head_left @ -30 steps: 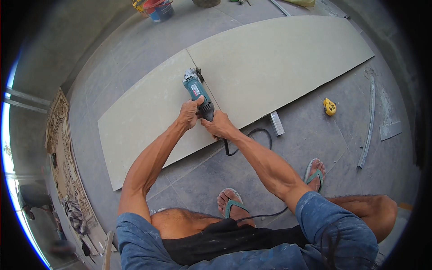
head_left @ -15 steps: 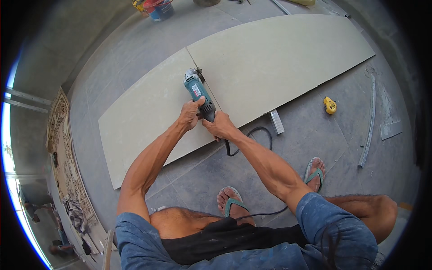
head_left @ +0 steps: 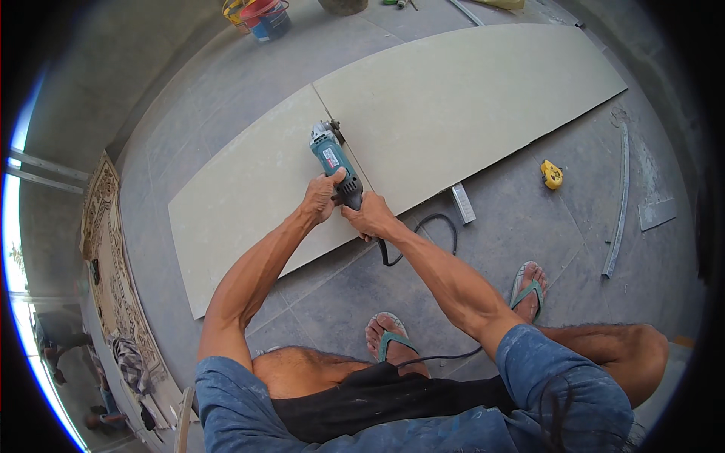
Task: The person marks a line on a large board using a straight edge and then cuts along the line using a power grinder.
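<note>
An angle grinder (head_left: 332, 155), teal with a grey metal head, rests on a long pale board (head_left: 453, 98) lying across the floor. Its disc side stands at a straight cut line that runs from the board's far edge toward me. My left hand (head_left: 322, 198) is wrapped round the grinder's body from the left. Farther back, my right hand (head_left: 371, 214) grips the black rear handle. A dark power cord (head_left: 453, 234) leaves that handle, loops on the floor and runs back past my feet. Whether the disc spins cannot be made out.
On the grey tiles to the right lie a yellow tape measure (head_left: 552, 174), a metal profile strip (head_left: 621, 200) and a flat metal plate (head_left: 658, 214). A short metal channel piece (head_left: 463, 202) pokes out from under the board. Buckets (head_left: 266, 19) stand far off; a patterned rug (head_left: 113, 257) lies left.
The picture has shifted very slightly, with the far buckets showing a bit more. Both hands stay on the grinder, which remains at nearly the same spot on the cut line.
</note>
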The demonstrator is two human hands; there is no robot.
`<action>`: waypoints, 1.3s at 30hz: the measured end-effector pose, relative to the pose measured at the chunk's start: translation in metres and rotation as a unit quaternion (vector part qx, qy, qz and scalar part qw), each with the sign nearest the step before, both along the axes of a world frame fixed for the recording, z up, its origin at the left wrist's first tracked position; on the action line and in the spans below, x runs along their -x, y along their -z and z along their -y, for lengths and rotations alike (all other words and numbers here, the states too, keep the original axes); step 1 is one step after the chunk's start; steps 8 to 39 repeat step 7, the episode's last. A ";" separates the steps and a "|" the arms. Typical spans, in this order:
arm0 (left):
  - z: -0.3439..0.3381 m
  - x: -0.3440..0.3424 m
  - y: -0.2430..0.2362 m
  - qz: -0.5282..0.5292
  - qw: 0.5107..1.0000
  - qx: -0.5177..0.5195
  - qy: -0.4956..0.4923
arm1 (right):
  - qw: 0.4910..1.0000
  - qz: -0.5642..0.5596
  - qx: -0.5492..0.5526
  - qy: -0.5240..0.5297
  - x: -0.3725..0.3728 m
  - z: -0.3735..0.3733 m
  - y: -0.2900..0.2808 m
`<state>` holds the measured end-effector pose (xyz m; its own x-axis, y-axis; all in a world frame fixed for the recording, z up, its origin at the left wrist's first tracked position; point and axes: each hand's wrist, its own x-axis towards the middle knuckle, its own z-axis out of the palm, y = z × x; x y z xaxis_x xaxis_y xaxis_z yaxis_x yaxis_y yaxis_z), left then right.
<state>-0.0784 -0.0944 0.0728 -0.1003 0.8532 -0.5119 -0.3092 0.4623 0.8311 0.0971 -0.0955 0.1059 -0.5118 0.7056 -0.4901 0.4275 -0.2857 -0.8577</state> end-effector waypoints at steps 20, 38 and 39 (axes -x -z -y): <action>0.002 -0.001 0.000 0.003 1.000 0.004 0.002 | 1.000 0.001 0.004 0.001 -0.001 0.002 0.002; 0.002 -0.001 0.000 0.003 1.000 0.004 0.002 | 1.000 0.001 0.004 0.001 -0.001 0.002 0.002; 0.002 -0.001 0.000 0.003 1.000 0.004 0.002 | 1.000 0.001 0.004 0.001 -0.001 0.002 0.002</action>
